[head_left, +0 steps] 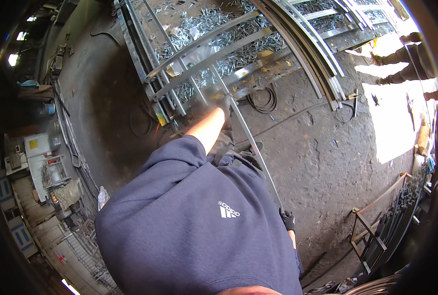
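**Bar slanting past the torso, both gloved hands on it**

Bar (251,140): long, thin, metal. Runs obliquely from the rails (229,55) at the top down along the right side of the sweatshirt (194,226). Upper end lies over the pile of small metal pieces (248,58); the lower end is hard to make out beside the body.

Left hand (226,104): dark glove, arm reaching forward, closed round the upper part of the bar, near the edge of the rails. Fingers slightly blurred.

Right hand (288,220): dark glove, low beside the hip, curled on the bar much farther down; part of the grip is hidden. Hands well apart, a long stretch of bar between them.

Nearby: coil (264,109) on the floor (322,147), right of the left hand; bundle of strips (307,54) across the rails. Another person (416,61) stands at upper right, partly in view.

Markings: white logo (227,211) with short lettering on the sweatshirt, legible but tilted. Yellow label (33,144) on a white cabinet (40,151) at left, too small to read. Blue marks on pale panels (22,237) below it.
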A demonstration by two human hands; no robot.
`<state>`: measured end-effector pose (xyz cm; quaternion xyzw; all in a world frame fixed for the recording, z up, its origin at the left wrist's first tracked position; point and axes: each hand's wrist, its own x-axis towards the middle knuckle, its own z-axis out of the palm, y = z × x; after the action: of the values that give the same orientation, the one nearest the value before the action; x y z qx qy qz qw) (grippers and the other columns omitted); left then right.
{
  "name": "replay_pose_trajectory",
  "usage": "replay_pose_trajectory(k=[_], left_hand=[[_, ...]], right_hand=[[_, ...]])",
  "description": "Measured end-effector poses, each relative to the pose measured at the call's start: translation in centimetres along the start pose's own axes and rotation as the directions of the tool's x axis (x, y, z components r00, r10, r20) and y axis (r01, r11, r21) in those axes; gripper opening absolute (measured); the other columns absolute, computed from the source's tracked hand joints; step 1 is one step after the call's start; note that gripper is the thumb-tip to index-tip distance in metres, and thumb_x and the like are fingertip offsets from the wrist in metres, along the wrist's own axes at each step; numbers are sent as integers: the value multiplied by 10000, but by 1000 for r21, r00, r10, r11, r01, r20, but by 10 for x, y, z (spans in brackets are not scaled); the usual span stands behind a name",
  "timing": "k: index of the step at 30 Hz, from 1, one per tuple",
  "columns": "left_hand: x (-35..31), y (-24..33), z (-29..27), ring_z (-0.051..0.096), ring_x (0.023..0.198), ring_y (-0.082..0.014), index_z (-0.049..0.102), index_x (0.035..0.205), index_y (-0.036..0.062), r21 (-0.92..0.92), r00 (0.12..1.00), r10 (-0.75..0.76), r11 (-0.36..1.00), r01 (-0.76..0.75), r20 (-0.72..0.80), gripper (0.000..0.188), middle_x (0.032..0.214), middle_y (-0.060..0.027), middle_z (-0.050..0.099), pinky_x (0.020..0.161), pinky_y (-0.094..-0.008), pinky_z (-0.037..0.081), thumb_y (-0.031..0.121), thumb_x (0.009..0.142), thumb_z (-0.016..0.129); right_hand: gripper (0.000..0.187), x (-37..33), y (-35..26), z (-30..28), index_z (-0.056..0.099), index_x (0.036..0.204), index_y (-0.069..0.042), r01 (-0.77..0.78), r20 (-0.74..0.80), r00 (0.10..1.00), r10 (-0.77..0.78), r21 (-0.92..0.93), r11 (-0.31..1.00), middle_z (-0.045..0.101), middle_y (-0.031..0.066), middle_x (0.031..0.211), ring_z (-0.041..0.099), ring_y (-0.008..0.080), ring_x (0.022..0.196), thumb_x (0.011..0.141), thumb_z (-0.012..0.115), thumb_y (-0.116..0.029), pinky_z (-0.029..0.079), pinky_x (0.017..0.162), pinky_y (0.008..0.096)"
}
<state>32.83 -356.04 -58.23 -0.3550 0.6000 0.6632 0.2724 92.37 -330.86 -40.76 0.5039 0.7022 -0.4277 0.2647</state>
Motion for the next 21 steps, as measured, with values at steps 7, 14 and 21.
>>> replay_pose_trajectory(k=[7, 14, 21], left_hand=[[-25, 2, -7, 666, 742, -266, 600, 1028, 91, -63, 996, -21, 998, 27, 92, 211, 900, -99, 676, 679, -430, 530, 272, 921, 586], [-56, -8, -82, 600, 780, -161, 595, 1046, 71, 529, 829, -125, 819, -223, 545, 205, 900, -33, 618, 714, -322, 515, 242, 935, 599], [-83, -42, -228, 565, 772, -105, 597, 965, 89, 633, 650, 164, 146, -760, 742, 147, 827, -20, 605, 687, -280, 473, 234, 953, 581]], right_hand=[[469, 19, 9, 4, 675, 766, -53, 83, 63, 995, -83, 12, 996, 501, 21, 546, 478, 133, 494, 885, 635, -504, 373, 479, 326], [197, 120, 19, 45, 665, 1033, -59, -220, 305, 941, 146, 223, 950, 666, 14, 739, 586, 121, 543, 938, 579, -209, 464, 476, 283], [196, 144, -57, 71, 664, 948, -76, 35, 315, 941, -120, 262, 964, 596, -16, 648, 456, 92, 434, 954, 559, -241, 353, 399, 275]])
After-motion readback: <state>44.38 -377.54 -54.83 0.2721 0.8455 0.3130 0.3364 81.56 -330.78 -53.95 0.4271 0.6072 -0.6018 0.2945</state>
